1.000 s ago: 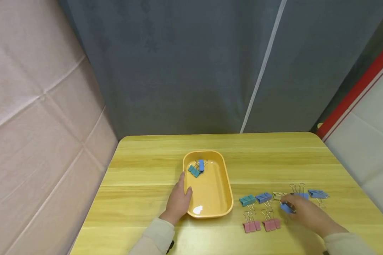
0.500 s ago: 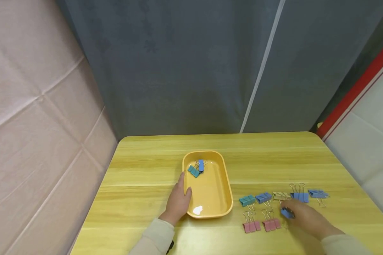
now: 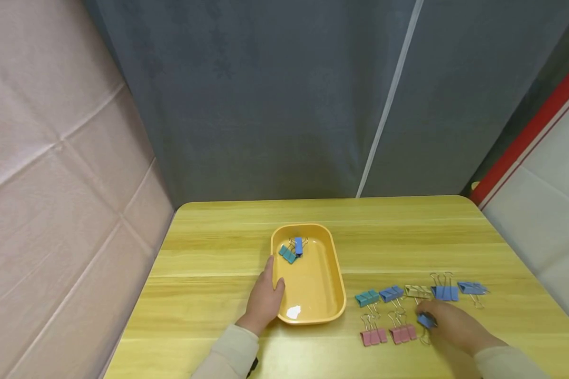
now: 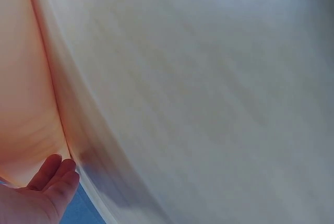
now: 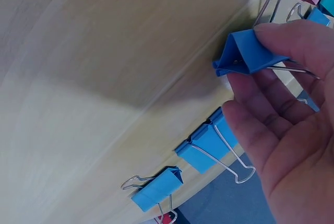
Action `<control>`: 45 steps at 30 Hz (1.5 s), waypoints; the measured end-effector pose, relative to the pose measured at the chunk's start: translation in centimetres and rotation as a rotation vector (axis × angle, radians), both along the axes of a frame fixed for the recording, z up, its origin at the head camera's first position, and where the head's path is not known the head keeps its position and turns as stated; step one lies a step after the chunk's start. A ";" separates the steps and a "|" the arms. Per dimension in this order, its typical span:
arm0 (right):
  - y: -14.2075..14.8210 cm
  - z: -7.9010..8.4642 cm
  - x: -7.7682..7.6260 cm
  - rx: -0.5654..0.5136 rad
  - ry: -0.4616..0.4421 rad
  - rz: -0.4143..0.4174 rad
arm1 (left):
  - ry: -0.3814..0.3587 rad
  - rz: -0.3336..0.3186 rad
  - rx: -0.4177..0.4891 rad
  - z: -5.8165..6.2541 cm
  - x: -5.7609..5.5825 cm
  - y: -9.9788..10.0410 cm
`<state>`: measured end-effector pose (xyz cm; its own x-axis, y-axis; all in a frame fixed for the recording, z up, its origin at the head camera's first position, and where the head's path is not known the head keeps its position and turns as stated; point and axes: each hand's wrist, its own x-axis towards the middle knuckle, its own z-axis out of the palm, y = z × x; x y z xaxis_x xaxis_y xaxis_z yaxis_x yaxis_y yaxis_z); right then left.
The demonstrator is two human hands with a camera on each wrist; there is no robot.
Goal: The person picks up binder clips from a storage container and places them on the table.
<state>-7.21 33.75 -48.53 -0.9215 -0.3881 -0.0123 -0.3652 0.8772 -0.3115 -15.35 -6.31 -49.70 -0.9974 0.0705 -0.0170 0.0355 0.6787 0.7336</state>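
Observation:
My left hand (image 3: pixel 263 302) grips the left wall of a yellow tray (image 3: pixel 339 273), thumb over the rim and fingers along the outside. Inside, a teal binder clip (image 3: pixel 287 255) and a blue one lie together near the far left. My right hand (image 3: pixel 452 325) pinches another blue binder clip (image 5: pixel 249 51) between thumb and fingers, its wire handles sticking out, close over the table. Nearby lie a yellow binder clip (image 3: pixel 418 291), two pink clips (image 3: pixel 403 333), a teal clip (image 3: pixel 367 298) and several blue clips (image 3: pixel 444 293).
The wooden table (image 3: pixel 208 252) ends at a dark grey curtain (image 3: pixel 265 105) behind. A pale cloth-covered wall (image 3: pixel 66 221) stands along the left, and a white panel with a red edge (image 3: pixel 531 147) along the right.
My right hand has shifted slightly left and nearer, turning the blue binder clip in its fingers, so the blue clip behind shows fully. My left hand and the tray have hardly moved.

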 end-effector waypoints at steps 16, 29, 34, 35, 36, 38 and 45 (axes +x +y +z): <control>0.1 -0.2 0.3 0.020 0.046 0.067 | -0.001 0.002 0.007 0.0 0.0 0.0; -0.4 -0.4 0.9 0.086 0.126 0.028 | -0.015 -0.003 0.006 0.1 0.1 0.0; -0.6 -0.2 1.1 0.106 0.109 -0.005 | -0.015 -0.001 0.008 0.1 0.1 0.0; -0.7 -0.2 1.2 0.113 0.109 -0.011 | -0.014 -0.002 0.008 0.1 0.1 0.0; -0.7 -0.2 1.2 0.118 0.109 -0.012 | -0.011 -0.002 0.008 0.1 0.1 0.0; -0.7 -0.2 1.3 0.122 0.116 -0.012 | -0.002 -0.004 0.010 0.0 0.1 0.0; -0.8 -0.2 1.5 0.137 0.112 -0.028 | 0.007 -0.011 0.005 0.0 0.1 0.0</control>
